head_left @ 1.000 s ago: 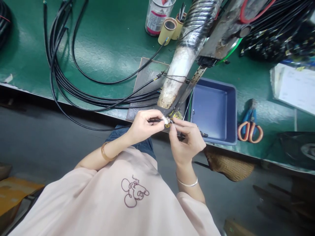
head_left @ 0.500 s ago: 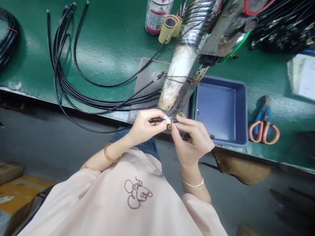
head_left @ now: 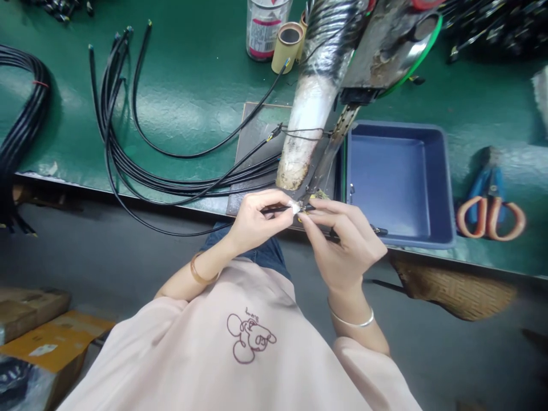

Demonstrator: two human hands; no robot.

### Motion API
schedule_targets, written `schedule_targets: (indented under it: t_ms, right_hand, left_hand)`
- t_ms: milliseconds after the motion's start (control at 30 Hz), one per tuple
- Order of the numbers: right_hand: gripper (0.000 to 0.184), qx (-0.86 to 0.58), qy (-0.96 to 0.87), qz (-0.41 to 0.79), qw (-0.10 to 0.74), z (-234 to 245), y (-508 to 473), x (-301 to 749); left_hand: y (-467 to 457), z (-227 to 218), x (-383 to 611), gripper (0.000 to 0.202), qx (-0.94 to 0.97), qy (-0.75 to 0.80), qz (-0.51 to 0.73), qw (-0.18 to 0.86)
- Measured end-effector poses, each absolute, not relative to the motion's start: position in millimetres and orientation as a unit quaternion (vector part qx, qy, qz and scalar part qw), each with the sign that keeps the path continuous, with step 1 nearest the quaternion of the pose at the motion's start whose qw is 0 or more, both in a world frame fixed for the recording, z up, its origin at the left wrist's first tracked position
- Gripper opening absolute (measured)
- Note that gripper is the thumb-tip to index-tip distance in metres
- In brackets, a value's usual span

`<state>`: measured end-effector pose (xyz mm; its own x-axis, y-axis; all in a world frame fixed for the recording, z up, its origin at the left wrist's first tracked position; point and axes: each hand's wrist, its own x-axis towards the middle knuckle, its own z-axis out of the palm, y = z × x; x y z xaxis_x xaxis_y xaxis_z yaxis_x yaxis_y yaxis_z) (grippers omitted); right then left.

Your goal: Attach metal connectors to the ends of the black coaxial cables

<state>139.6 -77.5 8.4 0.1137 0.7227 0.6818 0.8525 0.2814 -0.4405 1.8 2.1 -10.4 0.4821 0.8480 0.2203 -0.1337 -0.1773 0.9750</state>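
Observation:
My left hand point(head_left: 259, 222) is closed in a pinch on a black cable point(head_left: 171, 232), near the end of it. The cable trails off to the left along the bench edge. Fingertip to fingertip with it, my right hand point(head_left: 349, 240) pinches a small part at the cable's end; the fingers cover most of it, and I cannot make out its kind. A dark tip point(head_left: 379, 230) shows beyond the right hand's fingers. Just above both hands are the whitish lower end of a wrapped tube point(head_left: 299, 137) and a narrow metal bar point(head_left: 336, 142).
More black cables point(head_left: 180, 182) lie curved to the left on a grey plate point(head_left: 250, 131). Right of the hands sit a blue tray point(head_left: 398, 182) and orange-handled pliers point(head_left: 488, 200). A tin point(head_left: 265, 34) and a small cardboard tube point(head_left: 286, 48) stand behind. A cable bundle point(head_left: 25, 108) hangs over the left edge.
The camera view has shifted, so the tray and pliers appear farther right and more of the left cable bundle shows. Both hands stay pinched together, their fingertips slightly nearer each other.

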Motion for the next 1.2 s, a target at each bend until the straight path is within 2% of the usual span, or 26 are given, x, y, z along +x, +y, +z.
schedule_targets:
  t_ms: [367,767,933,1100,1200]
  right_hand:
    - [0.023,-0.586,-0.68,-0.082,0.432,13,-82,137]
    - [0.02,-0.591,-0.706,-0.048,0.387,12,-87,143]
    - [0.016,-0.588,-0.705,-0.061,0.393,12,-90,142]
    - [0.008,-0.59,-0.675,-0.031,0.443,9,-93,146]
    - [0.018,-0.552,-0.646,-0.038,0.526,14,-99,152]
  left_hand:
    - [5,-9,0,0.01,0.6,0.296,0.387,0.634]
    - [6,-6,-7,0.01,0.589,0.291,0.336,0.675]
    - [3,-3,-10,0.008,0.598,0.292,0.326,0.671]
    - [-1,0,-12,0.009,0.586,0.3,0.292,0.694]
    - [-2,4,-17,0.011,0.598,0.299,0.253,0.699]
